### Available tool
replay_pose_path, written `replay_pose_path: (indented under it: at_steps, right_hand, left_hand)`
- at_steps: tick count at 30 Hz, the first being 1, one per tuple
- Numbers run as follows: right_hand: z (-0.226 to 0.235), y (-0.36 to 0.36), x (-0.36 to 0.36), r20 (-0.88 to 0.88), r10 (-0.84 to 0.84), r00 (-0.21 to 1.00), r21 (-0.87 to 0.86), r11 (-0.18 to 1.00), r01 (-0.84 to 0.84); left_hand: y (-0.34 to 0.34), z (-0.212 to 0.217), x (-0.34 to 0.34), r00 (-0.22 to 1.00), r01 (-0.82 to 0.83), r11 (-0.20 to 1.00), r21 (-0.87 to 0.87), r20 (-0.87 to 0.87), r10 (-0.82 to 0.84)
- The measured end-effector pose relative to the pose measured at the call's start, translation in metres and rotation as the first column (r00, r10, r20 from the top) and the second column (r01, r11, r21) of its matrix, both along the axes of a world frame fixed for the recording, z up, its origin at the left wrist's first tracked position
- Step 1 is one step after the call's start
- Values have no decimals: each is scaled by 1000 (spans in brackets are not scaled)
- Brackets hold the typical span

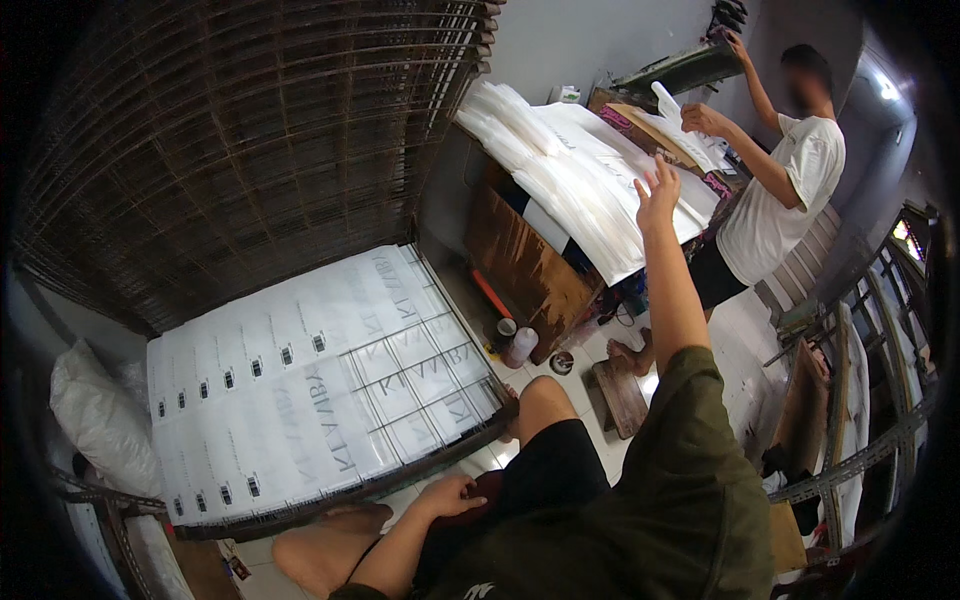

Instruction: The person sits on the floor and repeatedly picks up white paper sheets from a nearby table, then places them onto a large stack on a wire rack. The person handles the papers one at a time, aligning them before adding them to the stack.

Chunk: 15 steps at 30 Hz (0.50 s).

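My right hand (pixel 658 190) reaches out over a table, fingers spread, holding nothing. Below it lie white plastic sheets (pixel 590 215), with a thick, folded-over pile of clear-white plastic (pixel 515 130) along their left side. Down by my lap, my left hand (pixel 450 497) rests with loosely bent fingers and no visible object in them. A dark red surface (pixel 488 492) shows beside its fingertips. To the left, a low wire drying rack (pixel 395 360) carries rows of white printed plastic sheets (pixel 270 400); its upper wire shelves (pixel 240 130) are tilted up.
A co-worker in a white shirt (pixel 800 170) stands across the table, one hand on a raised flat frame (pixel 690 72), the other near white plastic. A wooden stool (pixel 615 400), a pale container (pixel 522 345) and a small tin (pixel 562 362) stand on the tiles. A stuffed white sack (pixel 100 410) sits left.
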State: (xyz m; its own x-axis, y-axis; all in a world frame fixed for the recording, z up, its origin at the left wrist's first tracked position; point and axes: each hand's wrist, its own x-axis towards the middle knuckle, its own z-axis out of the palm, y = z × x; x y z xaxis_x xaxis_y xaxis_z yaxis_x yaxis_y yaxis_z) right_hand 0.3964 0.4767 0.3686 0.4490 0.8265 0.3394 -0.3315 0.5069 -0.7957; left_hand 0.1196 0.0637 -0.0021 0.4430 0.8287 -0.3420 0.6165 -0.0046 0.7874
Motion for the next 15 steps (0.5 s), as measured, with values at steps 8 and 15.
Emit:
replay_pose_path:
  at_steps: [8,15]
  right_hand:
    - [-24,76,32,-446,33,895,-186,974,-128]
    - [-35,134,76,-653,-367,663,-299,929,219]
  left_hand:
    - [-1,0,-7,1000,-14,998,-63,-21,13]
    - [13,-3,1,999,40,999,13,-19,-39]
